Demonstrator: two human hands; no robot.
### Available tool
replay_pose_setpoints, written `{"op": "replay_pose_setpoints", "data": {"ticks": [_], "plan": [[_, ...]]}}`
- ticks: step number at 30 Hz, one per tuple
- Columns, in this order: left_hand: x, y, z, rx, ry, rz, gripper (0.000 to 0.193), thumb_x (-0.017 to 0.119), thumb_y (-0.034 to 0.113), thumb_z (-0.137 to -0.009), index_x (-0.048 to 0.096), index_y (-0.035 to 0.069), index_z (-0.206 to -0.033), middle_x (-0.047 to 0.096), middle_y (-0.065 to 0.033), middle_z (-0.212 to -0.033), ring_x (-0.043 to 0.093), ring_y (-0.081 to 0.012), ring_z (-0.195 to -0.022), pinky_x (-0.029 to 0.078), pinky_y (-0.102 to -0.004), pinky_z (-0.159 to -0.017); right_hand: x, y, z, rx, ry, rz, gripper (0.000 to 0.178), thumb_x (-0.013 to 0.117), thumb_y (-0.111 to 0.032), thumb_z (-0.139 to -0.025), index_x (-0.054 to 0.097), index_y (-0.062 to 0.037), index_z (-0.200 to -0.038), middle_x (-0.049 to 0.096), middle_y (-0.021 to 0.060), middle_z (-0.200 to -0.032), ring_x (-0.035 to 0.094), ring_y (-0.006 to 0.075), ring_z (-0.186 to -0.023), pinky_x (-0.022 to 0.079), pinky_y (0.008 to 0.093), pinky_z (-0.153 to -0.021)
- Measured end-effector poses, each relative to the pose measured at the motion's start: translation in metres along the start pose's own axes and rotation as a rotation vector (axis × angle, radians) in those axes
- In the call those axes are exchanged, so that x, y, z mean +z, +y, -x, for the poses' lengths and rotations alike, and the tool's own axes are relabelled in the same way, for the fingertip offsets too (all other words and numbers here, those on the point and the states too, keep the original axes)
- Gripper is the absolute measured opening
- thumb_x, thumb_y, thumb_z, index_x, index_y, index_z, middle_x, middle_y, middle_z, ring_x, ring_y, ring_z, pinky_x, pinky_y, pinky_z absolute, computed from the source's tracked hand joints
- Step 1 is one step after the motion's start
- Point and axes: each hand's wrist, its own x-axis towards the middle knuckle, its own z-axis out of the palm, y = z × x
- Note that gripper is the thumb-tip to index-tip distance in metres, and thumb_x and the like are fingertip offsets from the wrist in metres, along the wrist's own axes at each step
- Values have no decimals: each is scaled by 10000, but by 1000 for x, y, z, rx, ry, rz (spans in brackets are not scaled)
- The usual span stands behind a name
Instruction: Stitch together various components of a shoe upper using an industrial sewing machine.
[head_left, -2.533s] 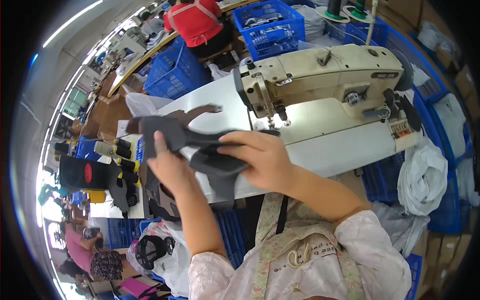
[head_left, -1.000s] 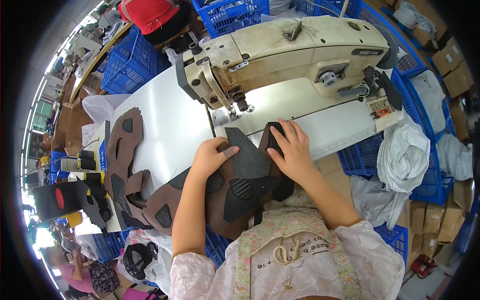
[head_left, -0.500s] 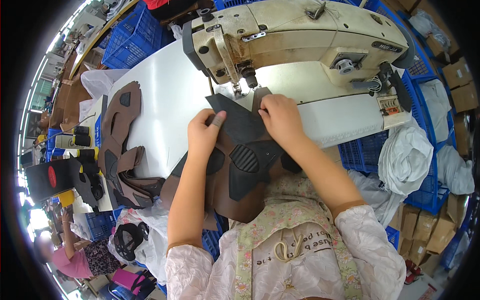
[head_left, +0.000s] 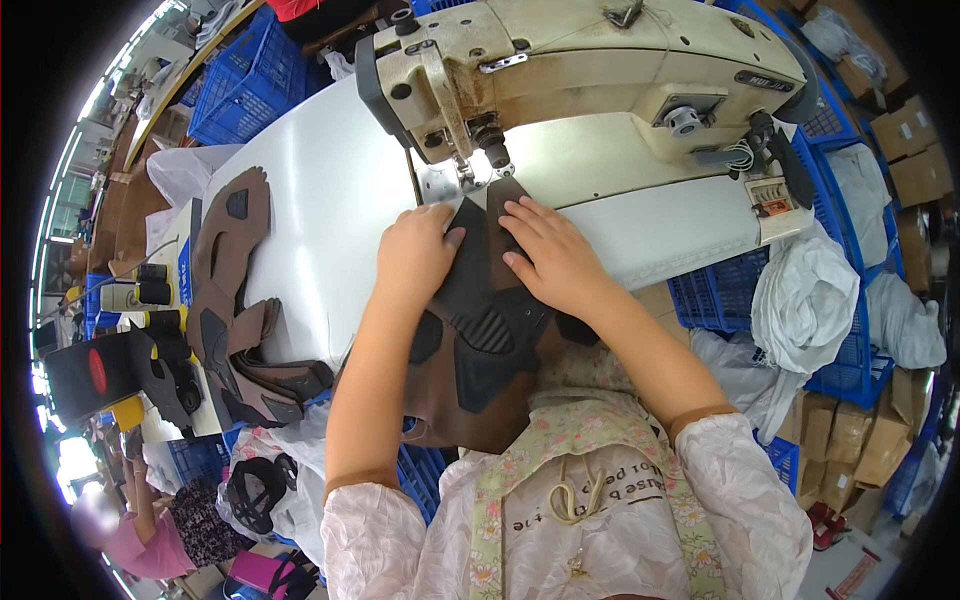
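Note:
A brown leather-like piece with black panels and a ribbed black patch (head_left: 483, 333) stretches from my lap onto the white sewing table. Its two narrow ends, one black (head_left: 468, 245) and one brown (head_left: 508, 258), point at the sewing machine's needle area (head_left: 475, 172). My left hand (head_left: 418, 255) lies at the black end's left edge, thumb apart from the fingers. Across the brown end, my right hand (head_left: 552, 252) rests flat with spread fingers. The beige sewing machine (head_left: 590, 90) stands just beyond both hands.
Similar brown and black pieces (head_left: 232, 235) lie at the table's left. Thread spools (head_left: 152, 292) stand past them. Blue crates (head_left: 250, 85) sit around the table, with white cloth bundles (head_left: 805, 310) at right. Another person (head_left: 150, 540) is at the lower left.
The two ends have been laid flatter and closer together, the black one turned inward. My right hand's fingers have gone from pinching the brown end to lying spread on it.

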Motion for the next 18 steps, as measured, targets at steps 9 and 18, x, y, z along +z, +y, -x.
{"op": "replay_pose_setpoints", "data": {"ticks": [9, 18], "plan": [[5, 15, 25, 167, -116, -192, 336, 653, 181, -860, 644, 71, -1177, 639, -106, -1236, 607, -327, -1118, 474, -429, -949, 2, -3, 8, 1, 4, 6, 427, 620, -207, -878, 584, 6, -1245, 545, 164, -1372, 456, 329, -1327, 362, 449, -1102], [23, -10, 22, 199, 32, -164, 480, 630, 204, -896, 557, 93, -1357, 506, -67, -1450, 441, -301, -1341, 392, -449, -1056, 3, -5, 4, -22, -16, 67, 447, 613, -219, -877, 578, 9, -1261, 538, 165, -1380, 455, 333, -1325, 360, 438, -1103]]}}
